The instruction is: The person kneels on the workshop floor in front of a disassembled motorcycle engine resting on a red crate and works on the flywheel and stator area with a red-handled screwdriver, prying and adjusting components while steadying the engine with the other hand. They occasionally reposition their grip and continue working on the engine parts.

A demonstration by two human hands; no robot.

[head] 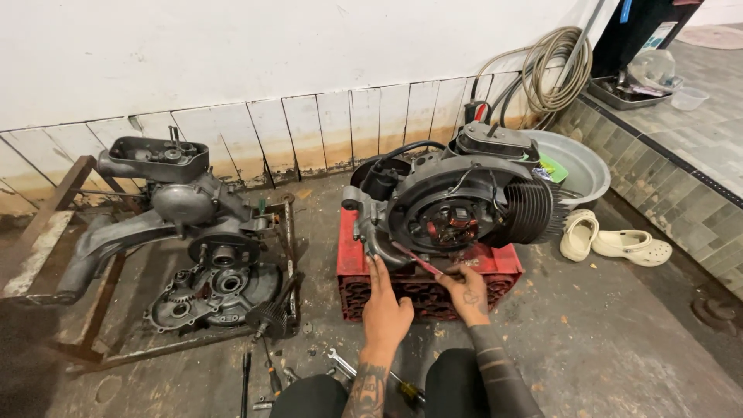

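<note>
A dark grey scooter engine [457, 203] with a finned cylinder sits on a red plastic crate [352, 259]. Its open round side shows copper coils. My left hand [385, 308] rests flat against the crate's front, fingers spread, just below the engine casing. My right hand [467, 292] holds a red-handled screwdriver [418, 261] whose shaft points up-left toward the engine's lower rim.
A second, partly stripped engine [197, 240] lies on a rusty metal frame [70, 193] at left. A wrench [340, 362], a screwdriver and small tools lie on the concrete by my knees. A metal basin [580, 166], cream clogs [611, 240] and coiled hose [553, 70] are at right.
</note>
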